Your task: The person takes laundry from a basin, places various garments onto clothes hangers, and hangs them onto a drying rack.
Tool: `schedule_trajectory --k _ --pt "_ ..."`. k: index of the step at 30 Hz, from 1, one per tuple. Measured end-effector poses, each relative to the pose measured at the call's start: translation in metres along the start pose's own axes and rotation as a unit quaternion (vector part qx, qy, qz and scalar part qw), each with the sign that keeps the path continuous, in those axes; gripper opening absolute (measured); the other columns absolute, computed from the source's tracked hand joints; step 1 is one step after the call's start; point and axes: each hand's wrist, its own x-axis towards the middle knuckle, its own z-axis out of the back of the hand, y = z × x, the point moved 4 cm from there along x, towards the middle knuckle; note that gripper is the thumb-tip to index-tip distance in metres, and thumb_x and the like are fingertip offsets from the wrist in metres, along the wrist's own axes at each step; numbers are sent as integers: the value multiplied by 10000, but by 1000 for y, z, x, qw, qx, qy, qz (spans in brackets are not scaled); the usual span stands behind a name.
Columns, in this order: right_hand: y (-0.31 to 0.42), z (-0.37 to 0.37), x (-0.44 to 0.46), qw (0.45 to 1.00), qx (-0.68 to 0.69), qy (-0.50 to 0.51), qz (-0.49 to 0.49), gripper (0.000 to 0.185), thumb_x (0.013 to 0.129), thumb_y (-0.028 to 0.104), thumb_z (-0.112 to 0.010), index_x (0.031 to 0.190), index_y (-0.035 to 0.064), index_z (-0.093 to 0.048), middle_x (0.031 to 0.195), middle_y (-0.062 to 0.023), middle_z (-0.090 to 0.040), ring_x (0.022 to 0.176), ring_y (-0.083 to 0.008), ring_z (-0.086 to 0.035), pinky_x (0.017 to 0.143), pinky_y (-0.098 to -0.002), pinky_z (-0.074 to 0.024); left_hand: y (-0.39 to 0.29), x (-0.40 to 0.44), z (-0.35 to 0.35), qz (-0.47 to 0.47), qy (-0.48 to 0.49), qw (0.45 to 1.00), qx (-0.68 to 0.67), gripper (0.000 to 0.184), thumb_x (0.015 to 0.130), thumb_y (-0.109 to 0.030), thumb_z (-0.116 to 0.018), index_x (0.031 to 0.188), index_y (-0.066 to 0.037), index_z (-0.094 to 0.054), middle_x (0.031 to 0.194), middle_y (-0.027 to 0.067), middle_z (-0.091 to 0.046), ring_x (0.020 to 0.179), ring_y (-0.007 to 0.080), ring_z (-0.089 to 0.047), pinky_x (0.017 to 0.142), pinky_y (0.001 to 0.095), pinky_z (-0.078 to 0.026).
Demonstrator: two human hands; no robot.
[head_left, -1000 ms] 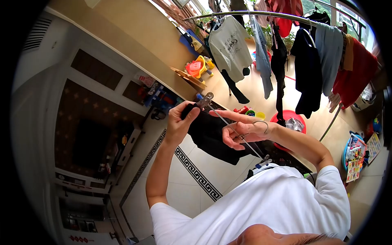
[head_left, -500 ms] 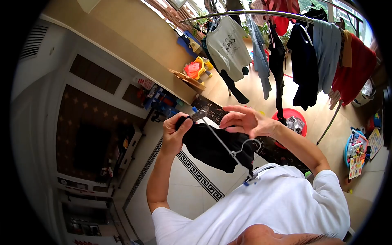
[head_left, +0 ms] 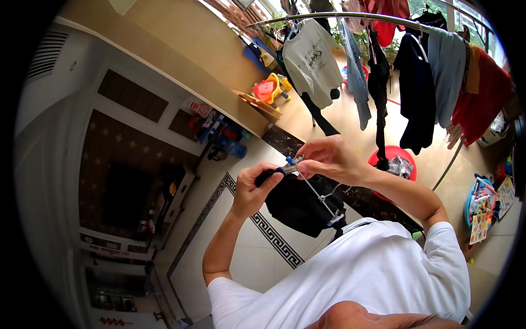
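Black cloth, perhaps trousers [head_left: 301, 205], hangs below my hands, its folds hiding the full shape. My left hand [head_left: 253, 189] is closed around a gathered upper edge of it, thumb on top. Just beyond that thumb is a metal clip with blue tips [head_left: 289, 166], at one end of a thin metal clip hanger [head_left: 313, 189]. My right hand [head_left: 331, 160] pinches this clip end between thumb and fingers. The hanger slants down toward my white shirt, and its other clip [head_left: 335, 220] lies against the black cloth. Whether the near clip bites the cloth I cannot tell.
A curved drying rail [head_left: 350, 16] ahead carries several garments, including a pale printed shirt [head_left: 312, 60] and a red cloth [head_left: 482, 98]. On the floor stand a red basin [head_left: 411, 156] and a blue basket of toys [head_left: 471, 200]. A yellow-and-red child's seat [head_left: 267, 89] is by the wall.
My right hand, earlier open and apart from the hanger, has closed on its clip end. My left hand has shifted right with the cloth, and the hanger has turned and moved.
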Motion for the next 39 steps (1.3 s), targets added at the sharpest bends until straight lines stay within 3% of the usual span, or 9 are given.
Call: schedule_trajectory --k 5,6,9,18,27,29,31,37,39 --pt "21 4 -9 978 -151 -51 134 210 863 169 -696 919 -25 -640 755 -76 -646 719 -139 -647 642 -260 -523 -5 1 10 -128 33 989 60 201 844 -110 -707 1017 -9 -691 694 36 -623 546 97 -473 507 241 -342" --pt "23 6 -11 963 -204 -60 167 192 853 157 -703 913 -15 -645 737 -76 -633 699 -150 -638 618 -269 -513 -6 2 8 -138 21 989 45 338 824 -267 -738 1001 19 -699 620 10 -510 534 83 -410 478 245 -270" --pt "32 7 -16 950 -253 -35 180 136 832 119 -710 889 7 -658 726 -88 -604 662 -202 -603 563 -319 -467 -6 2 6 -151 32 987 45 401 800 -312 -744 1023 18 -698 611 14 -502 528 93 -412 471 250 -273" --pt "38 2 -16 934 -260 3 244 92 822 68 -694 885 13 -655 774 -102 -623 692 -261 -620 599 -337 -469 -13 6 -4 -208 48 976 47 406 768 -279 -761 1033 22 -697 667 64 -580 537 121 -462 481 244 -333" --pt "30 3 -7 968 -210 109 86 191 854 153 -692 967 3 -657 875 -109 -679 797 -235 -667 735 -318 -528 -26 7 -13 -275 41 958 70 293 782 -176 -741 1027 -16 -718 783 61 -622 641 146 -529 547 255 -400" --pt "17 21 2 970 -150 186 43 393 974 326 -525 1258 55 -549 1152 -117 -637 1100 -205 -593 955 -387 -456 -23 6 -10 -256 15 966 23 278 797 -202 -733 997 -10 -720 795 66 -632 670 153 -553 579 260 -415" --pt "1 58 10 985 16 160 -59 497 984 333 -502 1411 98 -403 1281 -106 -563 1199 -208 -530 1000 -373 -419 -18 5 -3 -246 -14 969 -22 276 810 -229 -726 966 -1 -720 809 74 -643 695 160 -575 599 262 -428" --pt "-158 114 -33 964 60 229 -123 752 881 294 -669 1486 102 -266 1493 -100 -356 1390 -206 -304 1125 -379 -264 -14 2 7 -214 -64 949 -223 363 835 -353 -681 953 -10 -692 797 60 -585 640 163 -561 556 261 -430" --pt "-182 75 -44 958 69 228 -159 960 735 334 -818 1488 102 -268 1462 -74 -394 1351 -164 -334 1092 -308 -273 -14 6 5 -228 -28 955 -189 315 920 -399 -557 1113 -157 -615 791 -2 -433 607 100 -396 513 227 -324"
